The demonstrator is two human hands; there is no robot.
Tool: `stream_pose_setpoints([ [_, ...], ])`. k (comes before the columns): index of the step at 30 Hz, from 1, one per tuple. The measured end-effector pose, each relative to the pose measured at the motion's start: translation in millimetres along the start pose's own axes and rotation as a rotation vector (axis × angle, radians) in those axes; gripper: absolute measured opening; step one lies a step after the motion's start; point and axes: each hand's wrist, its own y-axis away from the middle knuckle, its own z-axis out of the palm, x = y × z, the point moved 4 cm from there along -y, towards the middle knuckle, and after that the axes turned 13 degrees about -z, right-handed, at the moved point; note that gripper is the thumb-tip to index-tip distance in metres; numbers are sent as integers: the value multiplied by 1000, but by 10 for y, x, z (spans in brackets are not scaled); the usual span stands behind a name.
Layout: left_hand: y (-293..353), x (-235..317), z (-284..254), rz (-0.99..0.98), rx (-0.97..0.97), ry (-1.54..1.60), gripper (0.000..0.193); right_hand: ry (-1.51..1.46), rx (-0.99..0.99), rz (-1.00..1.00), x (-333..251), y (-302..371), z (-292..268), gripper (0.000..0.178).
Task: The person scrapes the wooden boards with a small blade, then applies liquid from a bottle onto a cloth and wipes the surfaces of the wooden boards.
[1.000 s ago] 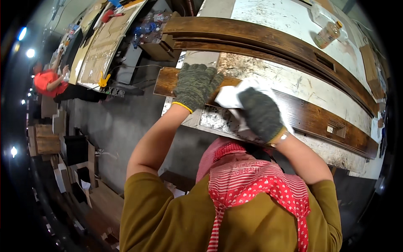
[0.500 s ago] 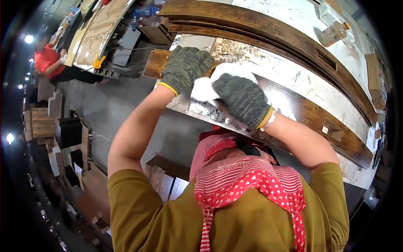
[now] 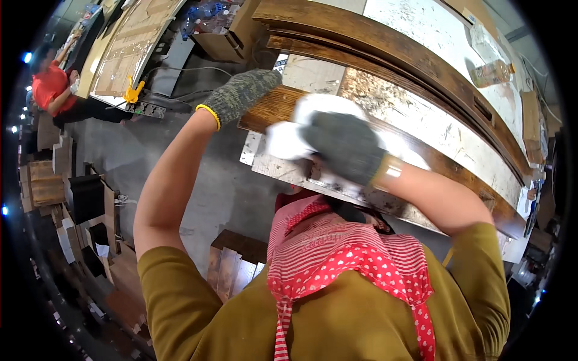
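A dark brown wooden board (image 3: 274, 107) lies slantwise on the stained white workbench. My left hand (image 3: 244, 93), in a dark knitted glove with a yellow cuff, is at the board's left end, its fingers together and bent over the far edge. My right hand (image 3: 344, 144), gloved alike and smeared by motion, presses a white cloth (image 3: 286, 141) onto the board's face. The cloth bulges out around the fingers and hides that stretch of the board.
Longer brown boards (image 3: 385, 45) lie along the bench's far side. A plastic bottle (image 3: 492, 73) stands beyond them. A yellow tool (image 3: 133, 90) sits on a cardboard-covered table (image 3: 135, 51) at left, where a person in a red shirt (image 3: 51, 90) works. Wooden pieces (image 3: 232, 271) are stacked low before me.
My left hand has slid left from the board's upper face to its end. The right hand and cloth still work over the board, now more blurred. The whole view has shifted slightly.
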Motion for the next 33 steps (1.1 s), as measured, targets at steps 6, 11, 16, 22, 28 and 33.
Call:
stream_pose_setpoints([
  [6, -142, 76, -55, 26, -274, 57, 45, -56, -180, 109, 116, -583, 287, 35],
  [11, 26, -63, 71, 119, -142, -63, 47, 150, 50, 93, 92, -121, -5, 32],
  [16, -145, -62, 1, 222, -194, 456, 39, 169, 156, 180, 371, -778, 183, 34],
  [22, 113, 1210, 311, 99, 276, -283, 35, -348, 531, 565, 1051, 373, -890, 37],
  [28, -86, 2078, 655, 123, -165, 271, 53, 44, -242, -262, 217, -811, -189, 51],
  [33, -276, 2131, 427, 81, -330, 529, 54, 101, -191, 27, 623, -1386, 362, 33],
])
